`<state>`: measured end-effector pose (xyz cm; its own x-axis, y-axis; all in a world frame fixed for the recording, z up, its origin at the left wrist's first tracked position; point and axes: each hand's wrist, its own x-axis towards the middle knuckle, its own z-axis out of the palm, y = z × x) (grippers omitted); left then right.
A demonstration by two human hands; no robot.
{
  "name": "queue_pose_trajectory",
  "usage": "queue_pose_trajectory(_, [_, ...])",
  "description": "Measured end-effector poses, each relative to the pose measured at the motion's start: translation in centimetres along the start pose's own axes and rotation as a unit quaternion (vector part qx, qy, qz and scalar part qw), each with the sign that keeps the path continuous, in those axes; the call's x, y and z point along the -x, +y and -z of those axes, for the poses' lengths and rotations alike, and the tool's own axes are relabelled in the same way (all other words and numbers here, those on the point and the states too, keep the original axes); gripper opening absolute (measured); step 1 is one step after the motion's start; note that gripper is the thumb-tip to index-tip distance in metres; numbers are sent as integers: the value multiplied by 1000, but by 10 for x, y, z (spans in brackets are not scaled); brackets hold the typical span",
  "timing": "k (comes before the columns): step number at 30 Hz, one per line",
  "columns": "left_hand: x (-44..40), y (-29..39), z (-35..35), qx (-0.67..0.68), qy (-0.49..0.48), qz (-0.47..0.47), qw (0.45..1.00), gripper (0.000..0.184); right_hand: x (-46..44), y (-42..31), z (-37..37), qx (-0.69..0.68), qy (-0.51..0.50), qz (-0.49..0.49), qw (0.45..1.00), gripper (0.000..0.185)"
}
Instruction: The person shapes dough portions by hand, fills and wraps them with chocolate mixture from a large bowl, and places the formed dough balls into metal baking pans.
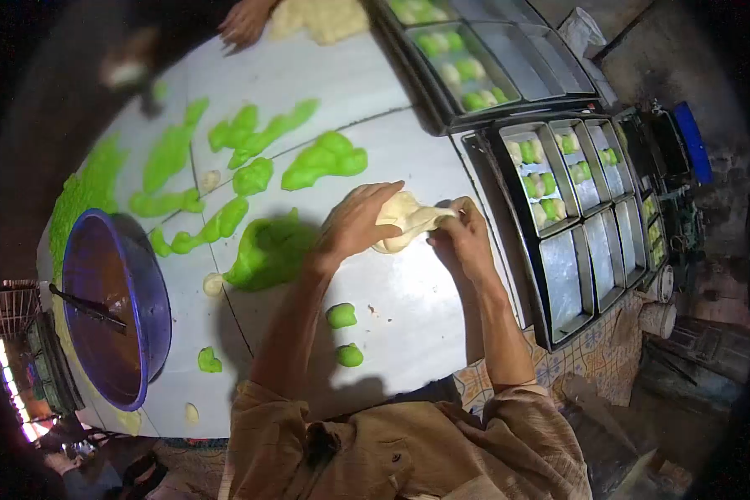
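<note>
A lump of creamy white dough is stretched between my two hands over the white tabletop. My left hand cups its left side, fingers together and thumb against the dough. On the other side, my right hand pinches a drawn-out end of it. Green dough lies close to my left hand: a large piece under its shadow and another lump farther back. Nearer my body are two small green dough balls, one in front of the other.
At the left stands a purple basin with brownish liquid and a dark-handled tool. Divided metal trays line the right side, several compartments holding green and white dough balls. Another person's hand rests at the far edge beside pale dough.
</note>
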<state>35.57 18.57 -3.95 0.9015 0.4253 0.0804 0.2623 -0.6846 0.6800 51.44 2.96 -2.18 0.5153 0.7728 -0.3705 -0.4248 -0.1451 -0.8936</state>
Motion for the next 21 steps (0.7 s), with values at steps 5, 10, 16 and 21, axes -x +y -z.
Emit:
queue_pose_trajectory(5, [-3, 14, 2, -22, -21, 28, 999, 78, 4, -2, -34, -97, 56, 18, 994, 55])
queue_pose_trajectory(10, [-16, 19, -4, -9, -41, -21, 999, 86, -9, 13, -17, 276, -2, 70, 959, 37])
queue_pose_trajectory(16, [-41, 21, -2, -18, -120, 7, 993, 56, -8, 1, -13, 178, -18, 15, 984, 26])
queue_pose_trajectory(21, [-39, 10, 7, -76, -113, -24, 990, 23, -10, -4, 11, 71, -39, -15, 997, 26])
